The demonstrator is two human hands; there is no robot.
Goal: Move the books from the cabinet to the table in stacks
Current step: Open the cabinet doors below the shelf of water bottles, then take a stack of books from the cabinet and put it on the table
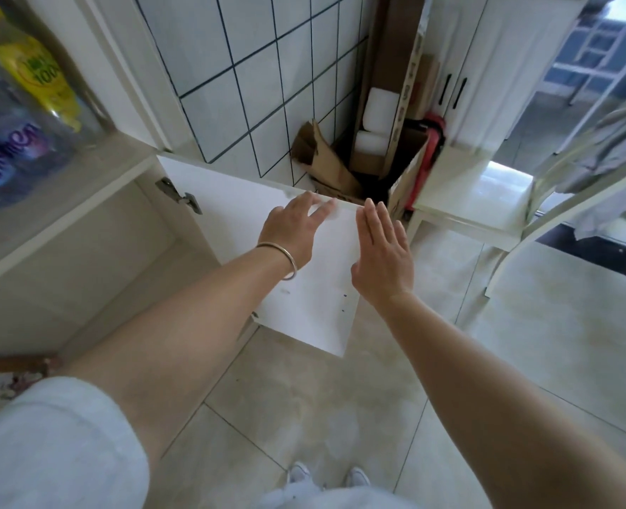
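The lower cabinet (pixel 94 259) at the left stands with its white door (pixel 304 310) swung wide open. The part of its inside that shows holds no books. My left hand (pixel 293 229), a silver bangle on the wrist, lies flat on the door's inner face near its top edge, fingers spread. My right hand (pixel 383 251) rests flat against the door's free outer edge, fingers straight and together. Neither hand holds anything. No books and no table are in view.
Bottles (pixel 28 90) stand on the shelf above the cabinet at the upper left. Cardboard boxes (pixel 344 159) and white foam blocks fill the tiled corner behind the door. A white unit (pixel 480 141) and a drying rack (pixel 579 170) stand at the right. Tiled floor lies below.
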